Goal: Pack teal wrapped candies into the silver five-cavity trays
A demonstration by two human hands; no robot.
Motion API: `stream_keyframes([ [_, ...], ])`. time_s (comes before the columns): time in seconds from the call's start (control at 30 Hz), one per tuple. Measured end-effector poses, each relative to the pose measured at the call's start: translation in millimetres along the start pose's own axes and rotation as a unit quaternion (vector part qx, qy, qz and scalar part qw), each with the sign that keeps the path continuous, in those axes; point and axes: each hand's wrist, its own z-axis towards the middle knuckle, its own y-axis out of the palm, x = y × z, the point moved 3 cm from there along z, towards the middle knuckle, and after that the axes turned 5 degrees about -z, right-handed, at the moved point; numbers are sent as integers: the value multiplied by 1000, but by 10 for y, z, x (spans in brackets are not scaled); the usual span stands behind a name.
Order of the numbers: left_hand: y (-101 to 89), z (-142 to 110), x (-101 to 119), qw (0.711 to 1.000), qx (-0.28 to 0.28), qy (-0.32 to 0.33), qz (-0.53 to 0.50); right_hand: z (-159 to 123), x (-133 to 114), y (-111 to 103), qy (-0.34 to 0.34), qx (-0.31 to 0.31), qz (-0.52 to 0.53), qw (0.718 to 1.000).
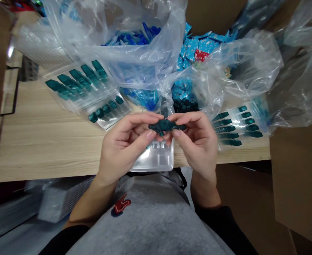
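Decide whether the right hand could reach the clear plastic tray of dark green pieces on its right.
Probably yes: the right hand sits beside the clear plastic tray, nothing between them, though its fingers pinch a dark green piece.

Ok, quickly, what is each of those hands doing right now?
Left hand: closed, pinching one end of a dark teal moulded plastic piece.
Right hand: closed, pinching the other end of that same piece.

A packing workshop: wooden table (44, 148), plastic bags (240, 60), cardboard boxes (299, 170)
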Motion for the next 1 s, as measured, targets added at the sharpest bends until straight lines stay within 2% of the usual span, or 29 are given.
stream_keyframes([
  [0.1, -44, -25, -1, 998, 40, 35, -14, -48, -50, 45, -37, 4, 3, 999],
  [0.2, -62, -83, 32, 994, 66, 82, 34, -104, -87, 118, -10, -33, -13, 999],
  [0.37, -63, -210, 75, 980, 23, 141, 140, -123, -118, 197, 54, -3, 46, 997],
  [0.53, -110, -233, 93, 961, 19, 192, 201, -140, -103, 245, 72, -4, 62, 995],
  [0.73, -99, -209, 155, 961, 6, 173, 217, -189, -94, 248, 61, -1, 65, 996],
  [0.8, -83, -209, 210, 944, -23, 196, 265, -184, -101, 236, 67, 1, 68, 995],
  [0.87, -74, -208, 259, 916, -45, 223, 332, -173, -100, 220, 78, 2, 76, 994],
  [1.0, -89, -205, 292, 876, -47, 247, 410, -153, -46, 203, 109, -6, 128, 986],
])
